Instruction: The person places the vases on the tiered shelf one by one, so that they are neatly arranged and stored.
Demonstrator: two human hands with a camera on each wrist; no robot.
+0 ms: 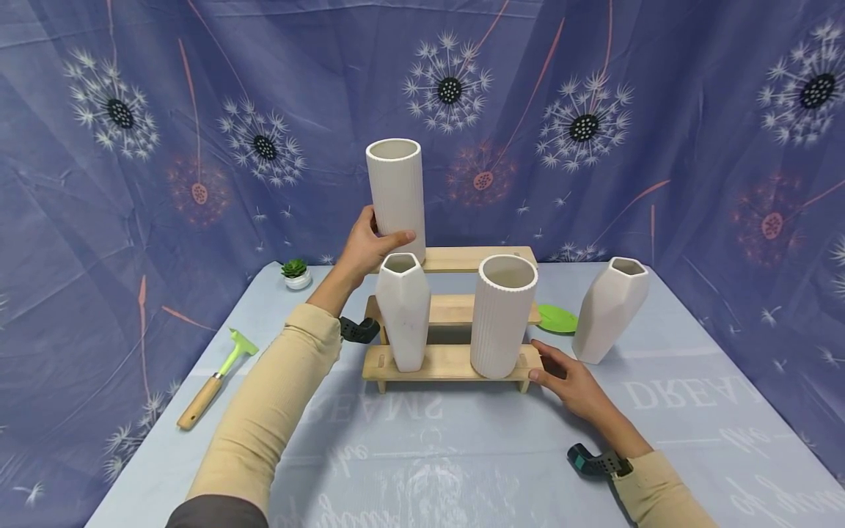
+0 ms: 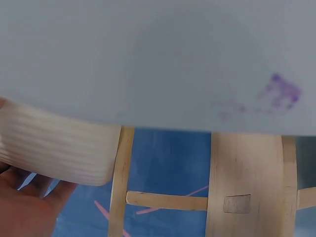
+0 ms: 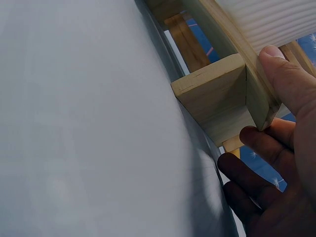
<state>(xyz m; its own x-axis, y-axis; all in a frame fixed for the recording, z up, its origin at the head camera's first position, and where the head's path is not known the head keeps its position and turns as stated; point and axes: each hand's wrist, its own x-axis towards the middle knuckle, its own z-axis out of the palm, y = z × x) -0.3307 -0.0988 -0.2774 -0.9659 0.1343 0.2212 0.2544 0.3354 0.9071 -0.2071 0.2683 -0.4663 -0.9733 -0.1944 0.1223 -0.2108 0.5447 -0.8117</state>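
Gripping the ribbed vase [image 1: 396, 194], the left hand [image 1: 370, 246] wraps its base.

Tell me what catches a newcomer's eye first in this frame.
The tall ribbed white vase at the top step of the wooden stepped stand, gripped by the left hand. Below it, a faceted vase and a ribbed vase stand on the lowest step, whose right end the right hand touches.

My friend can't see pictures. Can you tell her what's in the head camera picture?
A left hand grips a tall white ribbed vase on the top step of a wooden rack, while the right hand touches the rack's bottom corner. Two more white vases stand on the bottom step, and a fourth stands on the table.
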